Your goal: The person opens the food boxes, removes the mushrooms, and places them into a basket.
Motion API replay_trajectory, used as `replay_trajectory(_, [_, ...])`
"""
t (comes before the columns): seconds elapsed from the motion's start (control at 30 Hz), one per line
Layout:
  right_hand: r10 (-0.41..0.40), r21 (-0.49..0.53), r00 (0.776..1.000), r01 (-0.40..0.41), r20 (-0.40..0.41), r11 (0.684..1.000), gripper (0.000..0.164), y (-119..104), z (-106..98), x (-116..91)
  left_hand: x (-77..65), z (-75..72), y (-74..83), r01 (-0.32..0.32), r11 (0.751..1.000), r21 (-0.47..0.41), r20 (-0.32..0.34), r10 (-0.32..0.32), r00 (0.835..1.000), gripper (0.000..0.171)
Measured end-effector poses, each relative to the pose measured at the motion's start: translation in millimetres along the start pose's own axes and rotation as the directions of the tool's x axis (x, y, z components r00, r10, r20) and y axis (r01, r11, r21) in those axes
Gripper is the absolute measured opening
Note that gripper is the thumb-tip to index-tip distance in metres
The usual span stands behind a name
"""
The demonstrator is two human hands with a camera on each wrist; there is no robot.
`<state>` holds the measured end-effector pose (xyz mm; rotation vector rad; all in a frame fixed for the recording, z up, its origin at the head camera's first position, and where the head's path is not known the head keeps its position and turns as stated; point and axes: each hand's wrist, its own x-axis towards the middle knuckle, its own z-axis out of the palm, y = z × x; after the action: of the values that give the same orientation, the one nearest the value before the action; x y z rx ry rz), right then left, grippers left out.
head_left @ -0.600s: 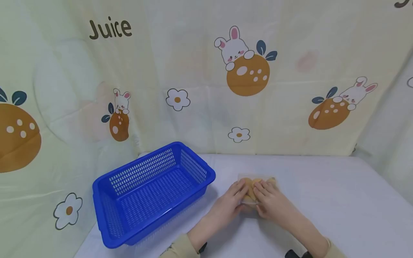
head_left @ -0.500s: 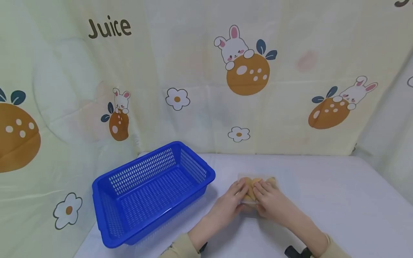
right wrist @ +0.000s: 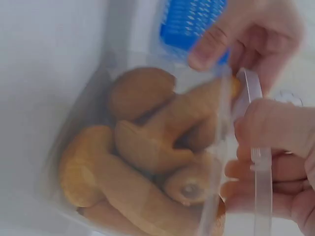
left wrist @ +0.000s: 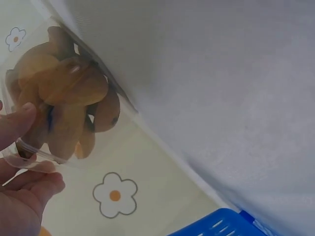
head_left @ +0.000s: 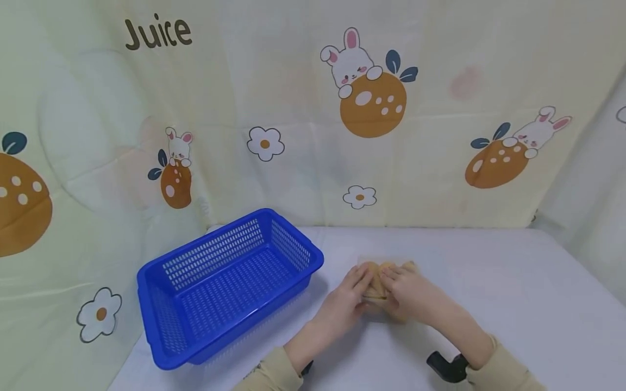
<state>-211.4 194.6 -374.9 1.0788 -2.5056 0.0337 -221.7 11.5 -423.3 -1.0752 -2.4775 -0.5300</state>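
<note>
A cream backdrop [head_left: 298, 70], printed with rabbits, orange fruits, flowers and the word "Juice", hangs behind the white tabletop [head_left: 494, 293], where you lean in with both hands on a clear plastic container [head_left: 380, 311]. It sits right of the blue basket [head_left: 230, 293], well within your reach, and is filled with curved, orange-tan pieces [right wrist: 138, 187] heaped against one another. Your left hand [head_left: 342, 301] grips the container's left side, thumb and bent fingers closed on either side of its edge, as your own left wrist view shows. Your right hand [head_left: 411, 293] is closed in a pinch on the opposite side, thumb before and fingers behind a translucent strip [right wrist: 264, 196]. Beige sleeves [head_left: 271, 372] cover your forearms, and a black device [head_left: 447, 366] shows beside your right wrist
</note>
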Motion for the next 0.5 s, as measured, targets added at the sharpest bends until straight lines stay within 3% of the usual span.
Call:
replay_trajectory(0.1, [0.028, 0.120, 0.999, -0.023, -0.040, 0.992, 0.034, 9, -4, -1, 4.1, -1.8, -0.7, 0.040, 0.997, -0.062, 0.001, -0.040, 0.999, 0.070])
replay_trajectory(0.17, [0.064, 0.198, 0.997, -0.052, -0.050, 0.979, 0.034, 13, -6, -3, 5.6, -1.1, -1.2, 0.090, 0.983, -0.162, 0.013, -0.089, 0.996, 0.076])
replay_trajectory(0.27, [0.123, 0.271, 0.988, -0.094, -0.092, 0.958, 0.033, 16, -6, -9, 5.7, 2.8, -3.2, 0.153, 0.925, -0.348, 0.022, -0.155, 0.988, 0.080])
replay_trajectory(0.33, [0.137, 0.290, 0.970, -0.075, -0.200, 0.954, 0.032, 18, -1, -11, 4.8, 3.9, -2.6, 0.186, 0.879, -0.440, 0.032, -0.192, 0.981, 0.081])
replay_trajectory(0.4, [0.136, 0.288, 0.932, -0.036, -0.336, 0.957, 0.026, 20, 4, -11, 4.7, 4.5, -1.4, 0.197, 0.855, -0.479, 0.029, -0.209, 0.978, 0.082])
replay_trajectory(0.5, [0.107, 0.227, 0.828, 0.025, -0.551, 0.974, 0.022, 23, 10, -6, 5.7, 3.6, 2.4, 0.224, 0.833, -0.505, 0.038, -0.238, 0.970, 0.084])
